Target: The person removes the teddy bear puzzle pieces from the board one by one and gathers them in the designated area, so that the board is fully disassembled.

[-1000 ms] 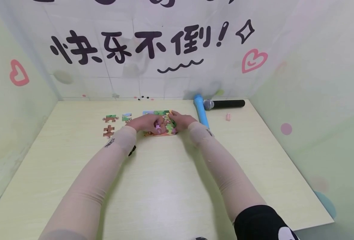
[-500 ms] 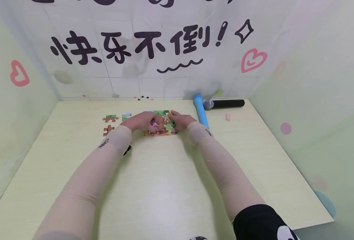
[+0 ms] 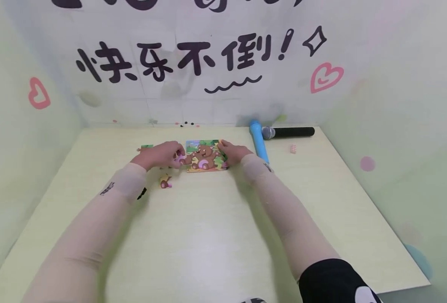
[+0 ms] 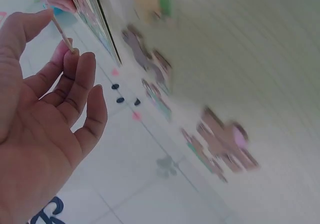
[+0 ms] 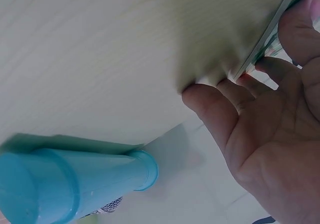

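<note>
My left hand [image 3: 161,155] pinches a thin jigsaw piece [image 4: 62,32] between thumb and fingertips, just off the left edge of the jigsaw puzzle board [image 3: 206,170]. In the left wrist view the piece shows edge-on, with the other fingers loosely bent. The board carries a brown bear picture and lies near the back of the table. At its right edge my right hand [image 3: 235,152] holds it, thumb [image 5: 300,31] on the printed face and the other fingers along the side. Loose jigsaw pieces [image 4: 227,139] lie left of the board, partly hidden by my left hand in the head view.
Right of the board lies a blue microphone [image 3: 259,143], close to my right hand. A black microphone [image 3: 293,132] touches its top end, along the back wall. A small pink patterned block [image 3: 293,149] sits farther right. One loose bear piece [image 3: 165,182] lies nearer the front.
My left hand has moved left, off the board, and now holds a piece beside it, uncovering the bear picture. My right hand stays at the right edge. The view has shifted slightly.
</note>
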